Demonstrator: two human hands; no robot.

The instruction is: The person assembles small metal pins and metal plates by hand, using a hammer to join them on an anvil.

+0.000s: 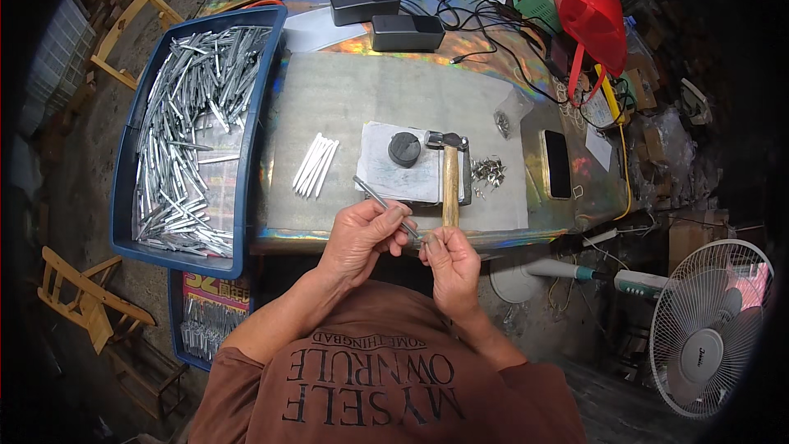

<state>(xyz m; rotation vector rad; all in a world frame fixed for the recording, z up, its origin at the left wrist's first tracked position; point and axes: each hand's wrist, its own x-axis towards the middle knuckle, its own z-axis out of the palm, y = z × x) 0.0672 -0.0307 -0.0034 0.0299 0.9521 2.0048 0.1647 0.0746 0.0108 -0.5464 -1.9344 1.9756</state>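
My left hand (362, 234) grips a thin grey metal rod (371, 191) between thumb and fingers, and the rod slants from upper left down to my right hand. My right hand (452, 261) pinches close to the rod's lower end; whatever sits between those fingertips is too small to make out. Just beyond the hands, a white paper-covered block (380, 173) carries a round black piece (404, 149) and a hammer (450, 185), its wooden handle pointing toward me. Several white sticks (315, 166) lie left of the block, and a pile of small metal parts (489, 173) lies right of it.
A blue tray (177, 261) of silvery rods stands at the left, with another blue tray (182, 349) below. A phone (556, 164) and clear bag (511, 109) lie right. Black adapters (407, 33), cables and a red bag (589, 20) fill the back. A fan (711, 329) stands lower right.
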